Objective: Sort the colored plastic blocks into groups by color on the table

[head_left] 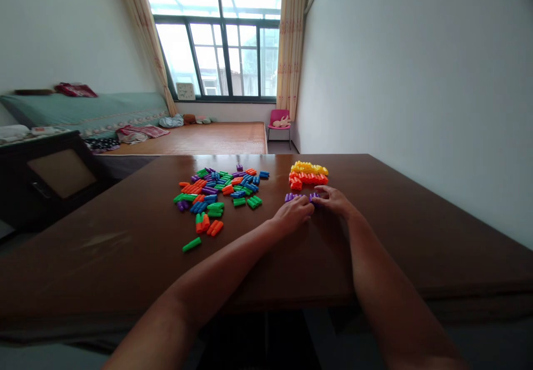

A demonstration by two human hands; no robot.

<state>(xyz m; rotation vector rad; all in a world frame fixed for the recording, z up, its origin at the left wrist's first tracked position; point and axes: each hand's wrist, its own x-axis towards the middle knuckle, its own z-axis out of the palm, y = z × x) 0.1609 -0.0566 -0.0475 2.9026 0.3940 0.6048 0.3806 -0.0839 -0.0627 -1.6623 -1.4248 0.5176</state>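
Note:
Purple pieces [289, 197] lie in a short row on the brown table, right of the middle. My left hand [293, 213] rests over the near side of this row, its fingers closed around purple pieces. Beside it, my right hand [334, 201] has thumb and fingers on a purple piece [313, 197] at the row's right end. Just beyond my hands are a row of red-orange pieces [308, 178] and, behind it, yellow pieces [308, 167]. Parts of the purple row are hidden by my left hand.
Mixed green, blue, orange and purple pieces [225, 184] are spread on the table [137, 253] to the left. One green piece [192, 244] lies nearer the front. Beyond the table stand a bed [216, 137] and a pink chair [278, 118]; a wall runs along the right.

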